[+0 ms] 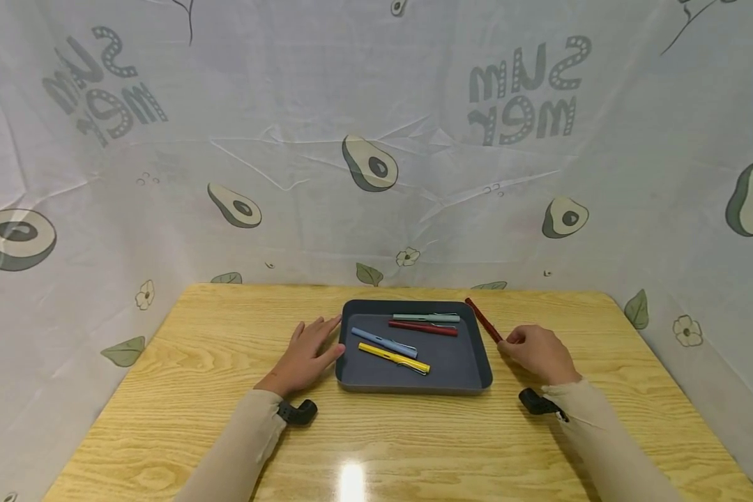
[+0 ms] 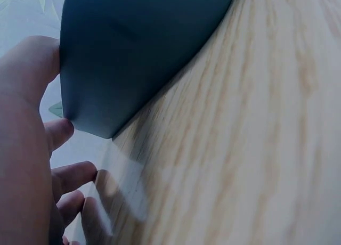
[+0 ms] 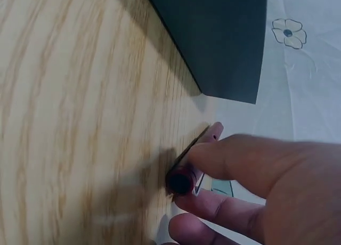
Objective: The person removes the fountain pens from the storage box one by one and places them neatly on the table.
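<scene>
While your right hand [image 1: 539, 353] pinches a slim dark-red pen [image 1: 483, 319] just right of the shallow grey rectangular tray [image 1: 457, 364], lift clear of its rim; left hand [image 1: 305, 357], fingers spread, only touches its left side.

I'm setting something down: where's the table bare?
Free: table nearer than the tray, between the sleeves; far-left corner, beyond the left hand. Crowded: the tray's back and left (four pens) and beside its right edge, where the right hand pinches a red pen.

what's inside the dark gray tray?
Gray-green pen, red pen, light blue pen, yellow pen. Parts of the tray beneath them are covered, can't be seen.
</scene>
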A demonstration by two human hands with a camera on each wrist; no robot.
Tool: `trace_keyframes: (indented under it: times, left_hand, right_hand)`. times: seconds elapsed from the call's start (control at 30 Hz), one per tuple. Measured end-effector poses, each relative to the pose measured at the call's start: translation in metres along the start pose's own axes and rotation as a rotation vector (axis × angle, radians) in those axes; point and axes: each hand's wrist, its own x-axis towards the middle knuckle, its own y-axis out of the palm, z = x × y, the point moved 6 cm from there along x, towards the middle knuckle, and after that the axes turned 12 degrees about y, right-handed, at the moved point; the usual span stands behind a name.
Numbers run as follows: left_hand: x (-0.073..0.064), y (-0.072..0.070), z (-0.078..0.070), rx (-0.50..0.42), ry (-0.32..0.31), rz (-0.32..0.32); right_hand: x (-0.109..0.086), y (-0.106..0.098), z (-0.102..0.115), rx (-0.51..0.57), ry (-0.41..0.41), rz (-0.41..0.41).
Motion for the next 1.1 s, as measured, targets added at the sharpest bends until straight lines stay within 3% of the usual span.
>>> trace_keyframes:
  times: [0.2, 0.6, 0.83, 1.1]
  left_hand:
    - [0.001, -0.001, -0.001, -0.005, -0.003, -0.002]
    - [0.0, -0.002, -0.002, -0.018, 0.006, -0.01]
    - [-0.001, 0.0, 0.001, -0.022, 0.006, -0.007]
    - [-0.001, 0.002, 0.003, -0.019, 0.003, -0.009]
  right_hand:
    - [0.0, -0.007, 0.001, -0.012, -0.006, -0.011]
    - [0.001, -0.021, 0.011, 0.018, -0.149, -0.089]
    - [0.002, -0.02, 0.016, 0.064, -0.162, -0.056]
    - [0.0, -0.024, 0.023, 0.098, -0.189, -0.097]
